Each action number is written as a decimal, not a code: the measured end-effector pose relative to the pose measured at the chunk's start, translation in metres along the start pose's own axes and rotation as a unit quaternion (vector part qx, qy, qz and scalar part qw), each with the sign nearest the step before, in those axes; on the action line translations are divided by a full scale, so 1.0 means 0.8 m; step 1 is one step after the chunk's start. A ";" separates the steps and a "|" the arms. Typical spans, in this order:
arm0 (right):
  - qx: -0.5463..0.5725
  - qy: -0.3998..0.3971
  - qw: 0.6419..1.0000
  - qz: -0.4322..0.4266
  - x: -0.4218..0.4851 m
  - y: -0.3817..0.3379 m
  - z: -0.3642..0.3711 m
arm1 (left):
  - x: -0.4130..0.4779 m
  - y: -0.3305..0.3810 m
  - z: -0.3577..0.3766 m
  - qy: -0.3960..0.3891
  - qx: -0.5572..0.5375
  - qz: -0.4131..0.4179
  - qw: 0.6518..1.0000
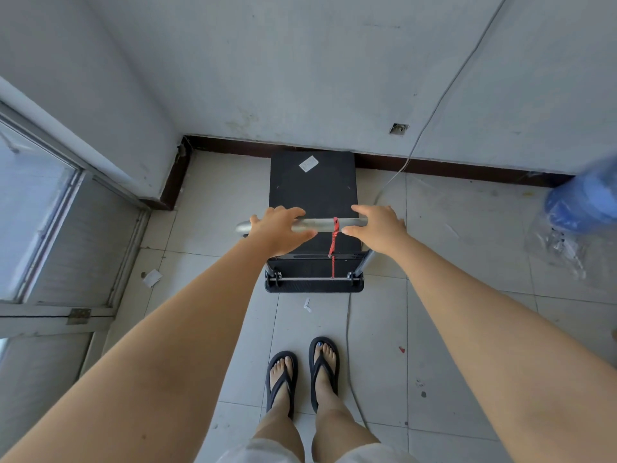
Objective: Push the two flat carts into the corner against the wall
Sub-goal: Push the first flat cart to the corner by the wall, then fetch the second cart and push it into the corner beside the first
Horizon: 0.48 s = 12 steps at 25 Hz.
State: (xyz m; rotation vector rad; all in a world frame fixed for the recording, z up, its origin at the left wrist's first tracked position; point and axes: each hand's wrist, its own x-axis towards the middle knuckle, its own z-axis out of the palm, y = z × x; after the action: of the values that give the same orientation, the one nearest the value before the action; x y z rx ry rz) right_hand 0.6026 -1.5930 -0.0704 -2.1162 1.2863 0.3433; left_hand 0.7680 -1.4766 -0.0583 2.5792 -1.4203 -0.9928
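- Nearest the camera are the person's two bare forearms, reaching forward and down from the lower corners toward the cart handle.
- Below them stand two feet in black flip-flops [302,375] on the pale tiled floor [467,329], side by side and just behind the cart.
- The left hand [278,228] lies over the left part of the metal handle bar [320,225], fingers spread and stretched forward rather than curled round it; it looks like an open hand resting on the bar, though whether the palm presses the bar is hard to tell from above.
- The right hand [377,227] sits at the right end of the same bar, fingers also extended and loose, thumb pointing toward the middle; it is not clenched around the bar.
- A red cord [335,238] is tied round the bar between the two hands and hangs down to the cart's rear edge.
- The flat cart [314,185] has a black deck with a small white label [308,163] near its far end; that far end touches or nearly touches the dark skirting board [450,168] of the back wall [300,78].
- The cart stands to the right of the corner, with bare floor between it and the left wall [100,111].
- Only this one cart is in view.
- A thin grey cable [434,111] runs down the back wall to the floor beside the cart's right side.
- A blurred blue water bottle [582,202] is at the right edge, with crumpled clear plastic [561,242] below it.
- A window frame [50,195] fills the left side.
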 end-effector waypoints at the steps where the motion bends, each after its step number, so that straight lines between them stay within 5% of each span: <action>1: 0.001 0.006 1.000 -0.009 -0.005 -0.006 -0.004 | -0.004 -0.001 -0.003 0.020 -0.033 -0.004 0.999; 4: 0.010 0.021 0.999 -0.042 -0.022 -0.025 -0.012 | -0.024 -0.009 -0.012 0.060 -0.091 -0.017 0.994; 12: -0.060 -0.021 0.977 -0.202 -0.089 -0.174 0.017 | -0.167 -0.099 -0.024 0.130 0.000 -0.094 0.987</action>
State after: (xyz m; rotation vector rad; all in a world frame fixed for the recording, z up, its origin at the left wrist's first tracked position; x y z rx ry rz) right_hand 0.6900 -1.4889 0.0087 -2.3943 0.7986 0.2915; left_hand 0.7875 -1.3329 0.0003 2.7567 -1.1325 -0.6389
